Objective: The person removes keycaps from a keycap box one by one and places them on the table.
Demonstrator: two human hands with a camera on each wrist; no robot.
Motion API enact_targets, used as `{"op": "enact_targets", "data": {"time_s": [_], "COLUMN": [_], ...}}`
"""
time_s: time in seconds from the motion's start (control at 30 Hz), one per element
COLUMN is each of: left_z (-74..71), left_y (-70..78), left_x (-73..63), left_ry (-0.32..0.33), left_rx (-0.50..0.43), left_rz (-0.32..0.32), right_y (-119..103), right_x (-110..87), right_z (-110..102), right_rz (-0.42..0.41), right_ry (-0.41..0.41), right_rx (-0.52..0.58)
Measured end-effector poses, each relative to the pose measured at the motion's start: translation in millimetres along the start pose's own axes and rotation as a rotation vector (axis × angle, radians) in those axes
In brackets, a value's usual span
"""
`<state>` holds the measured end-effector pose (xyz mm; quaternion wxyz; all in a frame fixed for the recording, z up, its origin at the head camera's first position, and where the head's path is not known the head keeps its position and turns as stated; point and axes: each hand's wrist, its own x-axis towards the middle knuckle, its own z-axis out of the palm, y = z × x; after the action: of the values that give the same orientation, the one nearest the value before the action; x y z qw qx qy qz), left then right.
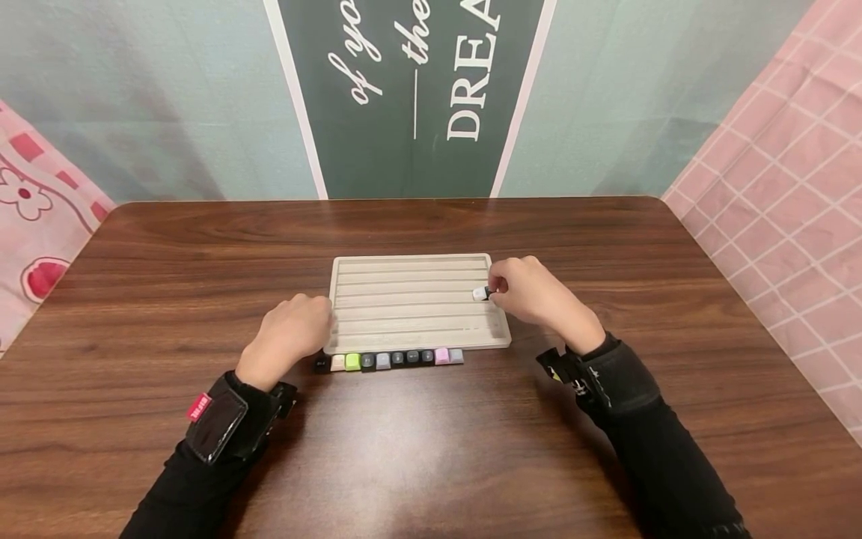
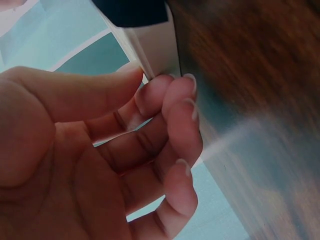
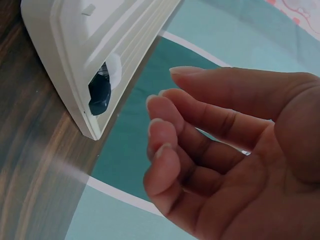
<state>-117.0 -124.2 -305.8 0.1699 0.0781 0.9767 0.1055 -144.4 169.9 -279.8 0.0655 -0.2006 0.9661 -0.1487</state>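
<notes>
A cream ribbed tray [image 1: 412,257] lies on the table. My left hand [image 1: 294,329] pinches its left edge between thumb and fingers, as the left wrist view shows. Inside the tray, by the right wall, a white keycap [image 1: 480,293] sits against a black keycap [image 3: 100,95]. Beside that wall is my right hand [image 1: 535,293]; in the right wrist view its fingers are loosely bent, apart from the black keycap, with nothing between them. A row of several keycaps in black, grey, cream, green keycap [image 1: 353,362] and pink keycap [image 1: 441,356] runs along the tray's front edge.
The brown wooden table [image 1: 397,464] extends around the tray on all sides. Behind it hangs a blue-green cloth with a dark lettered panel [image 1: 411,165]. Pink patterned cloth [image 1: 795,150] borders the right side, and another pink cloth [image 1: 40,217] the left.
</notes>
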Motion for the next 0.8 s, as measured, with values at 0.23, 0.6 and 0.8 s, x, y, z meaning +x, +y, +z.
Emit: {"op": "enact_targets", "data": {"time_s": [0.23,0.6,0.8], "left_z": [-0.1,-0.2,-0.5], "left_y": [-0.7,-0.6,-0.1], "left_x": [0.6,1.3,0.9], "left_ry": [-0.010,-0.020,-0.018], "left_rx": [0.002,0.000,0.001], "left_rz": [-0.004,-0.010,-0.009], "right_y": [0.7,0.3,1.4], "right_x": [9.1,23.4,29.3], "right_z": [1.7,5.8,9.6], "right_rz": [-0.015,0.039,0.069], "right_ry": [0.008,-0.088,-0.137], "right_rx": [-0.024,-0.036,-0.052]}}
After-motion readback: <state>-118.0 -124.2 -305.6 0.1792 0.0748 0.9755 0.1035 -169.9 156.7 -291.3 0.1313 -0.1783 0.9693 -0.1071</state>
